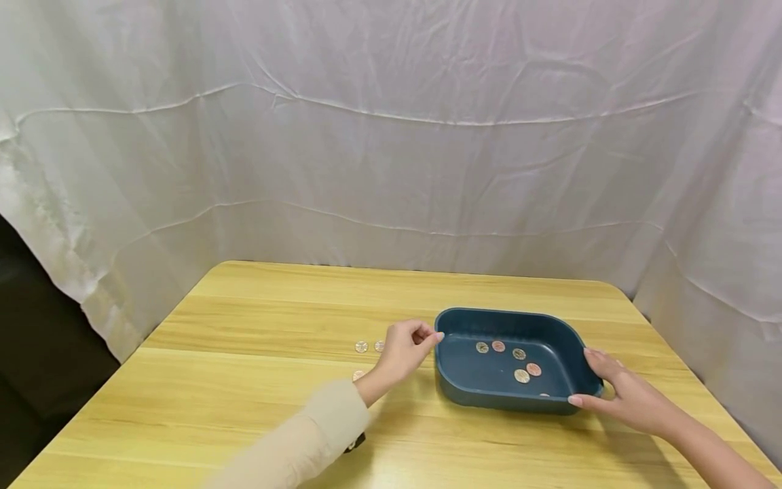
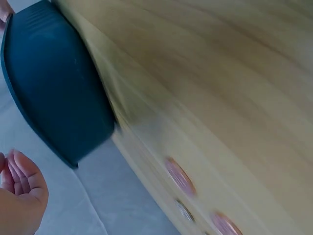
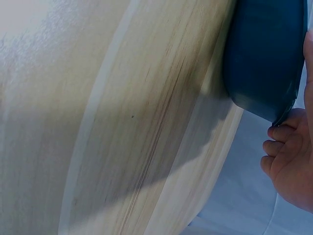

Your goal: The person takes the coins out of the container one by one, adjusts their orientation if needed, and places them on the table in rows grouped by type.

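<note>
A dark blue oval-cornered basin (image 1: pixel 507 401) stands on the table's right half, with several silver and copper-coloured coins (image 1: pixel 522 375) on its floor. My right hand (image 1: pixel 629 394) grips the basin's right end, the thumb at the near rim; in the right wrist view its fingers (image 3: pixel 282 133) curl at the rim. My left hand (image 1: pixel 406 350) is at the basin's left rim, fingers bent in and thumb near the fingertips. Whether a coin is between them is hidden. Further coins (image 1: pixel 361 346) lie on the table left of it, also in the left wrist view as coins (image 2: pixel 180 176).
The wooden table (image 1: pixel 244 326) has rounded far corners. Pale cloth (image 1: pixel 391 170) hangs behind it and at both sides. A small black object (image 1: pixel 356 443) shows beside the left sleeve, mostly hidden.
</note>
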{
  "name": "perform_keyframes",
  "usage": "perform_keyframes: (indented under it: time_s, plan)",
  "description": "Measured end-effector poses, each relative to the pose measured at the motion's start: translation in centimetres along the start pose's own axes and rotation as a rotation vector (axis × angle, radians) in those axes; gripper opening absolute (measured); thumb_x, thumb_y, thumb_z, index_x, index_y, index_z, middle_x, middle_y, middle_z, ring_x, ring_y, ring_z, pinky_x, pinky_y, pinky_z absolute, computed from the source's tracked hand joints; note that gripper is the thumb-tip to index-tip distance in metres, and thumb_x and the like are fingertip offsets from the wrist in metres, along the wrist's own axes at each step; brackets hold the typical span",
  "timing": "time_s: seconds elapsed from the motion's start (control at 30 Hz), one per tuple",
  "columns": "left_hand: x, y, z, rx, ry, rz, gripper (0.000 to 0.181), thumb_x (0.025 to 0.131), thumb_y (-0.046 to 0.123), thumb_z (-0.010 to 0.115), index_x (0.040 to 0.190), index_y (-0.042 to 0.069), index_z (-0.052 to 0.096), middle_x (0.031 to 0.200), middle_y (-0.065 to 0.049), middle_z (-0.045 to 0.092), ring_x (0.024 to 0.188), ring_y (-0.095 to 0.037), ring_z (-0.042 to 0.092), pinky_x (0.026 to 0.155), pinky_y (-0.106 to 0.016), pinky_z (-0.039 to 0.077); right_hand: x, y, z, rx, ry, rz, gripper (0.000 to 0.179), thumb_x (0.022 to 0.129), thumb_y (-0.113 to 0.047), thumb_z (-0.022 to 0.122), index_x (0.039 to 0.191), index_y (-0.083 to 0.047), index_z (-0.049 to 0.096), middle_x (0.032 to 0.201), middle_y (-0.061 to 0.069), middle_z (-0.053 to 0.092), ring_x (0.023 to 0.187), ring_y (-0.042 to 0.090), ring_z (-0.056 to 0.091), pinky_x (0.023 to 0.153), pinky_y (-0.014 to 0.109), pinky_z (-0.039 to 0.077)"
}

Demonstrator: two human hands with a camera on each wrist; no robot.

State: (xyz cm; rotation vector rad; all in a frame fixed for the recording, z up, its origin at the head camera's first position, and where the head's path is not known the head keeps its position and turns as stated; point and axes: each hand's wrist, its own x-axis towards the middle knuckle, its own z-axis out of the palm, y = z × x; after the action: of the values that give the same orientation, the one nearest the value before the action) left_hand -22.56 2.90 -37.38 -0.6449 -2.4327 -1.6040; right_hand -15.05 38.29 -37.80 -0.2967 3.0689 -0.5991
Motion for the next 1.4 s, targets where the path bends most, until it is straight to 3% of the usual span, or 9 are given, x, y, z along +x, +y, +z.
perform_keyframes:
  time_s: [0.63, 1.13, 1.4]
  plan:
    - [2.1, 1.7, 5.7, -0.038, -0.006, 0.045, 0.016, 0.087, 0.018, 0.065, 0.078, 0.005, 0.066, 0.067, -0.004, 0.061, 0.057, 0.001, 0.043, 0.055, -0.012, 0.04, -0.1, -0.1, -0.2, 0.003, 0.006, 0.0, 0.09, 0.079, -0.04, 0.07, 0.138, 0.014, 0.029, 0.139, 0.038, 0.03, 0.122, 0.058, 0.031, 0.089, 0.068, 0.032]
    - [2.8, 3.6, 11.2, -0.009, -0.144, -0.003, 0.013, 0.087, 0.015, 0.065, 0.078, 0.006, 0.067, 0.068, -0.001, 0.063, 0.056, 0.002, 0.045, 0.051, -0.011, 0.039, -0.1, -0.1, 0.1, 0.009, 0.02, -0.005, 0.09, 0.078, -0.04, 0.071, 0.136, 0.015, 0.031, 0.138, 0.038, 0.031, 0.121, 0.059, 0.031, 0.089, 0.069, 0.031]
    - [3.1, 4.5, 13.6, 0.041, -0.144, -0.08, 0.011, 0.086, 0.013, 0.066, 0.076, 0.007, 0.067, 0.065, 0.002, 0.06, 0.054, 0.0, 0.046, 0.052, -0.011, 0.04, -0.1, -0.2, 0.0, 0.032, 0.014, -0.017, 0.088, 0.079, -0.038, 0.071, 0.136, 0.015, 0.03, 0.138, 0.039, 0.031, 0.122, 0.059, 0.031, 0.089, 0.068, 0.032]
